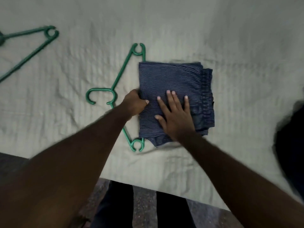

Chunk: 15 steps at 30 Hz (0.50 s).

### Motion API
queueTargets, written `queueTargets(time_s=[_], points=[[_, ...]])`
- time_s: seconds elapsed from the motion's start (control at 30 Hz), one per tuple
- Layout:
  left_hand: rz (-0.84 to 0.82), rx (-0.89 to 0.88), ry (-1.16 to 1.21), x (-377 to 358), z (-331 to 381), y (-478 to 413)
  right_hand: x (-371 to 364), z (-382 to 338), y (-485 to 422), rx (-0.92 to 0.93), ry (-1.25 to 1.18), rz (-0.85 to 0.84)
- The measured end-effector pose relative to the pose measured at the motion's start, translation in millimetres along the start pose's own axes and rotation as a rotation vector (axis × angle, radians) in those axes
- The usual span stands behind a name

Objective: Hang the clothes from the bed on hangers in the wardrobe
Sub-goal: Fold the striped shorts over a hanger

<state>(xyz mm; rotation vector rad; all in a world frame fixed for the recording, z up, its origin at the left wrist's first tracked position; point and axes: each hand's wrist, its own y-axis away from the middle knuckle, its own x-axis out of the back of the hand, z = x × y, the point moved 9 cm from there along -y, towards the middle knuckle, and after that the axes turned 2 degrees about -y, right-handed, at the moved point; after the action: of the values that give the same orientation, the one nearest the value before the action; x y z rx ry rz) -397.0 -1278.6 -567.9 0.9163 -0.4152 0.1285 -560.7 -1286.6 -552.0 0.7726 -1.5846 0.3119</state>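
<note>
Well left of the folded striped garment (172,79) on the bed sheet (230,38) lies a spare green hanger (29,51). A second green hanger (121,69) is tucked under the garment's left edge, where my left hand (134,102) pinches the fabric. My right hand (176,116) presses flat on top, fingers straight.

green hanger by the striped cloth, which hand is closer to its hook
Left. The left hand grips the left edge of the folded striped garment, just beside the hook of the green hanger. The right hand lies flat on the garment, farther right.
</note>
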Motion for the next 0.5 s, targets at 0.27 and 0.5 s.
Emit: queueTargets(time_s=[0.27,0.5], points=[[0.022,0.038,0.097,-6,3,8,35,96,-65,-0.307,-0.043,0.003],[0.077,0.104,0.030,-21,-16,45,3,71,29,-0.062,-0.015,0.000]])
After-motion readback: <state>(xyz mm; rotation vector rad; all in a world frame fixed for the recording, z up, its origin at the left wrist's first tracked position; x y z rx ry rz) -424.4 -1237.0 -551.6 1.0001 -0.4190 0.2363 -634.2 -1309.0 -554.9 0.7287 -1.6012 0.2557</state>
